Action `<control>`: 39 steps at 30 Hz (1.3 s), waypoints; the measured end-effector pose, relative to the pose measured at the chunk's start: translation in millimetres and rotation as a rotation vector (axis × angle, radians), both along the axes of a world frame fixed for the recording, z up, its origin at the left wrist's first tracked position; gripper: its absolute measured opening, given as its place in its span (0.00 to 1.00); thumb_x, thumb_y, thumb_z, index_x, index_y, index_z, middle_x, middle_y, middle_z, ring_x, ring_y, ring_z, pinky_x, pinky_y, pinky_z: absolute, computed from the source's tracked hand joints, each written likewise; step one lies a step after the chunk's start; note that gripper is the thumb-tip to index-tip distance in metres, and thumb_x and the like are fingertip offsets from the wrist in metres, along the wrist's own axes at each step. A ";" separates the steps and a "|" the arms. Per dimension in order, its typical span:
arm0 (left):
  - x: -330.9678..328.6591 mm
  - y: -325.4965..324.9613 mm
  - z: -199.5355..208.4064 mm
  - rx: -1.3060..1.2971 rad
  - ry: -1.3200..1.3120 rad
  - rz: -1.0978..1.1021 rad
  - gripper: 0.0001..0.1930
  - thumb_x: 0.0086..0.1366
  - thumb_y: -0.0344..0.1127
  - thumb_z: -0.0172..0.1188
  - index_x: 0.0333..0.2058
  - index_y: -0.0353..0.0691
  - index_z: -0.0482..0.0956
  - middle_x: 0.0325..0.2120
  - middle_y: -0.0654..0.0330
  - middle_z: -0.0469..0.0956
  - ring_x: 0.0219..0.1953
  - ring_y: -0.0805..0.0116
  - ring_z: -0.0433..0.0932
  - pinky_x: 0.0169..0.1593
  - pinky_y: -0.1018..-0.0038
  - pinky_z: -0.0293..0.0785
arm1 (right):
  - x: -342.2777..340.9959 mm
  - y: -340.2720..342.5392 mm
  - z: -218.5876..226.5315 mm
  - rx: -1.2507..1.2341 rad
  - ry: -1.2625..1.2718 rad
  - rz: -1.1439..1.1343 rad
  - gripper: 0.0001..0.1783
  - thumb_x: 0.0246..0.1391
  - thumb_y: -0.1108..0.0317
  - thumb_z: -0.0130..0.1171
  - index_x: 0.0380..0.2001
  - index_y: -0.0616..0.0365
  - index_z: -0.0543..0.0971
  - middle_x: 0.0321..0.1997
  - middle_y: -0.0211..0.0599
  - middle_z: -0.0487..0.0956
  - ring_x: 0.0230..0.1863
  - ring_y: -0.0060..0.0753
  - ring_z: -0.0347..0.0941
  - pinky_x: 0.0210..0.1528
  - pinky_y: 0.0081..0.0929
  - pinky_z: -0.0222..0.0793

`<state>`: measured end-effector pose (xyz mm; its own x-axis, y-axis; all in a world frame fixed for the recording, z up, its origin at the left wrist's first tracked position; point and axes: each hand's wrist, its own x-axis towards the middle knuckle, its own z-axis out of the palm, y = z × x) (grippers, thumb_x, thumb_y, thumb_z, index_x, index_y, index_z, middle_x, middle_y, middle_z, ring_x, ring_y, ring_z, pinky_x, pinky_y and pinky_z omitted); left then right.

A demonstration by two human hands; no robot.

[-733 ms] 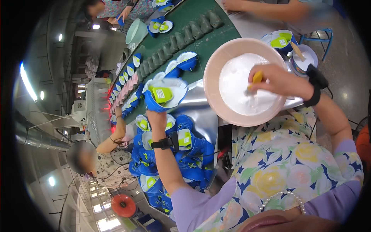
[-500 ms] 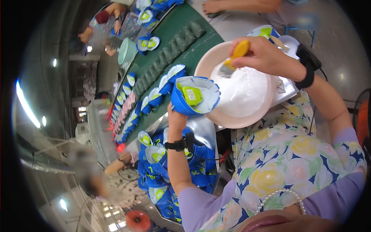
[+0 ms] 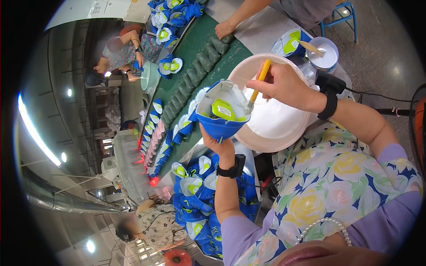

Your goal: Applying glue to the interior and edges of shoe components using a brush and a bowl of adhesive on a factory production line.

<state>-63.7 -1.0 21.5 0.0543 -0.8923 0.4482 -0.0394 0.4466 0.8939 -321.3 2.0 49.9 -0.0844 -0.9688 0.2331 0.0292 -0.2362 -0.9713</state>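
My left hand [image 3: 218,142] is closed round a blue shoe upper [image 3: 220,127], its pale lined opening turned upward. A bright green label patch lies inside it. In my right hand [image 3: 290,86] is a brush [image 3: 262,79] with a yellow handle, gripped between thumb and fingers. The brush's bristles point down against the upper's right inner edge. Just right of the upper, below my right hand, is a pale pink basin [image 3: 269,145] holding white liquid.
Blue uppers [image 3: 195,208] are heaped beside my left forearm. A green conveyor belt [image 3: 239,51] carries dark shoe lasts [image 3: 195,75] and more uppers. A white tub [image 3: 330,60] with a brush stands right. Another person's hand [image 3: 225,28] touches the belt's far end; other people sit at left.
My right hand has brought the brush from over the basin to the upper's edge, turning its handle upright. Another person's hand has moved down to the lasts at the belt's far end.
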 end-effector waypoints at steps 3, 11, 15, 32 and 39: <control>-5.3 -5.6 3.6 -0.129 -0.118 0.092 0.21 0.60 0.26 0.60 0.52 0.33 0.70 0.44 0.59 0.74 0.47 0.69 0.74 0.53 0.72 0.68 | 6.3 4.0 -1.1 0.126 -0.121 0.066 0.19 0.53 0.59 0.64 0.24 0.66 0.73 0.21 0.39 0.78 0.18 0.23 0.75 0.20 0.17 0.69; 20.6 -12.4 9.3 -0.169 -0.683 0.168 0.20 0.59 0.22 0.56 0.51 0.33 0.72 0.46 0.52 0.74 0.49 0.59 0.74 0.55 0.67 0.68 | -18.9 -8.1 5.2 -0.183 0.156 0.129 0.10 0.53 0.67 0.63 0.36 0.58 0.76 0.25 0.32 0.75 0.22 0.23 0.74 0.24 0.21 0.69; 22.6 -9.2 -10.4 0.517 0.226 -0.042 0.20 0.62 0.23 0.51 0.54 0.35 0.70 0.51 0.54 0.73 0.49 0.60 0.76 0.54 0.68 0.71 | -10.0 -9.4 1.5 -0.550 0.793 0.377 0.09 0.51 0.68 0.55 0.36 0.49 0.80 0.27 0.38 0.78 0.28 0.44 0.77 0.29 0.39 0.71; -10.0 12.9 -26.2 1.327 0.970 -0.945 0.29 0.65 0.58 0.48 0.57 0.43 0.68 0.53 0.53 0.73 0.51 0.55 0.76 0.52 0.56 0.75 | 6.2 -3.9 14.1 -0.768 0.244 0.322 0.09 0.55 0.63 0.61 0.32 0.55 0.74 0.31 0.39 0.78 0.33 0.40 0.77 0.33 0.28 0.71; 8.6 18.6 -17.5 1.048 0.787 -0.539 0.30 0.65 0.53 0.53 0.59 0.42 0.66 0.54 0.53 0.73 0.54 0.54 0.73 0.57 0.55 0.70 | -12.8 -17.6 9.4 -0.241 0.316 0.353 0.10 0.53 0.65 0.62 0.29 0.59 0.74 0.25 0.36 0.77 0.27 0.30 0.75 0.30 0.24 0.68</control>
<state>-55.1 17.6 4.1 -0.4729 -0.7789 -0.4120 0.5767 -0.6271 0.5236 -334.0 -15.5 59.3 0.3475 -0.8414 0.4139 -0.1380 -0.4825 -0.8650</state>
